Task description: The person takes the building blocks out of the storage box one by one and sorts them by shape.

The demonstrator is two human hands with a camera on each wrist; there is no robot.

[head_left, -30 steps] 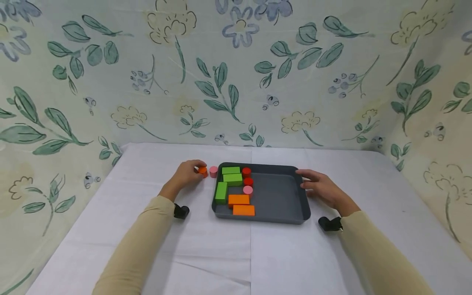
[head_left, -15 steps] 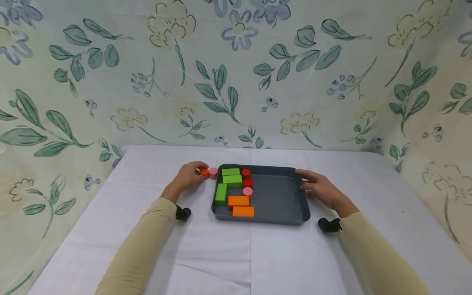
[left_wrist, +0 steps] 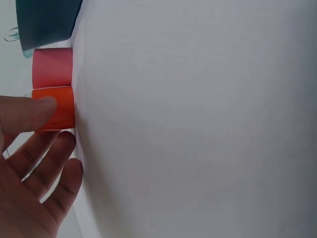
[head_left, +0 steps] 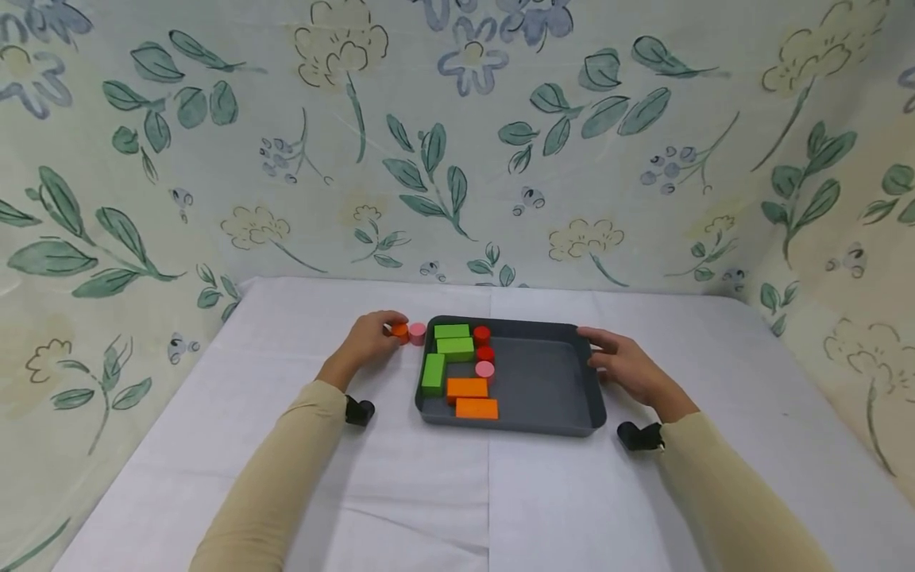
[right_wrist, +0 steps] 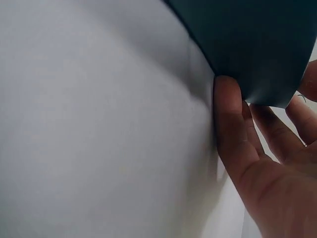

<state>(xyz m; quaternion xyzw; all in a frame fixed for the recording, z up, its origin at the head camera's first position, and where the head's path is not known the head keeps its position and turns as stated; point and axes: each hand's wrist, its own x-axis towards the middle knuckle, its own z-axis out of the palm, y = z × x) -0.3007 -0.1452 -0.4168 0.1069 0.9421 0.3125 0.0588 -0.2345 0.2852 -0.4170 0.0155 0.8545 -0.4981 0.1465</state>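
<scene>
My left hand (head_left: 366, 340) pinches the orange cylinder (head_left: 399, 330), thumb on one side and fingers curled at the other, as the left wrist view shows plainly. That cylinder stands on the bench (head_left: 400, 492) just outside the left wall of the tray (head_left: 543, 381), near its far corner. A pink cylinder (head_left: 418, 332) touches it on the tray side, and sits between it and the tray wall.

My right hand (head_left: 629, 367) rests against the right wall of the tray, fingers fairly straight and spread along the rim; in the right wrist view the thumb lies at the tray's corner. It grips nothing that I can see.

Inside the tray, along its left side, lie three green blocks (head_left: 452, 348). To their right stand two red cylinders (head_left: 483, 343), with another pink cylinder (head_left: 484, 369) nearer me. Two orange blocks (head_left: 472, 398) lie at the near left corner. The right half of the tray shows bare floor.

A flowered cloth (head_left: 457, 143) hangs behind the tray.
</scene>
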